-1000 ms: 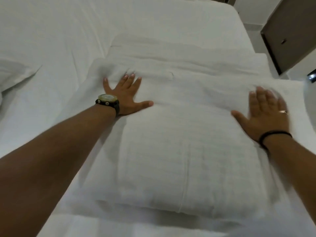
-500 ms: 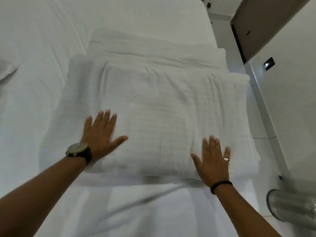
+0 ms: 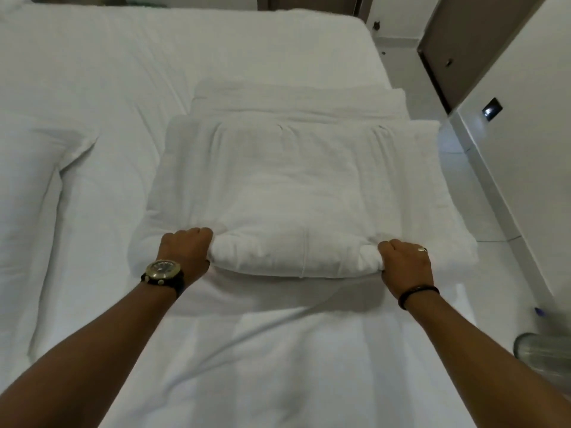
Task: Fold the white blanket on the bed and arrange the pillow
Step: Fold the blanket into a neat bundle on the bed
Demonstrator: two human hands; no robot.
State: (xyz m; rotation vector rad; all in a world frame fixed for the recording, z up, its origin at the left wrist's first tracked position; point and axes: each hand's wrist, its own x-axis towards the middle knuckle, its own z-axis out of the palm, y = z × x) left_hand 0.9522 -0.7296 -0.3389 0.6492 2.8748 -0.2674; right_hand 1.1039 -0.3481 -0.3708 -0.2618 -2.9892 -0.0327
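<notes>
A white pillow point(image 3: 290, 193) lies on top of the folded white blanket point(image 3: 296, 97) near the right side of the bed point(image 3: 154, 57). My left hand point(image 3: 185, 251) grips the pillow's near left corner, fingers curled into the fabric. My right hand point(image 3: 404, 261) grips the near right corner the same way. The near edge of the pillow bunches up between both hands. Part of the blanket shows beyond the pillow's far edge, and the rest is hidden under it.
A second white pillow point(image 3: 34, 193) lies at the left. The bed's right edge drops to a tiled floor point(image 3: 457, 168). A white wall with a dark switch plate point(image 3: 492, 109) and brown doors point(image 3: 463, 38) stand to the right. A shiny metal cylinder point(image 3: 540, 356) sits at lower right.
Both hands slid back from flat on the pillow's top to its near edge and curled onto the two near corners. The view pulled back, showing more of the bed.
</notes>
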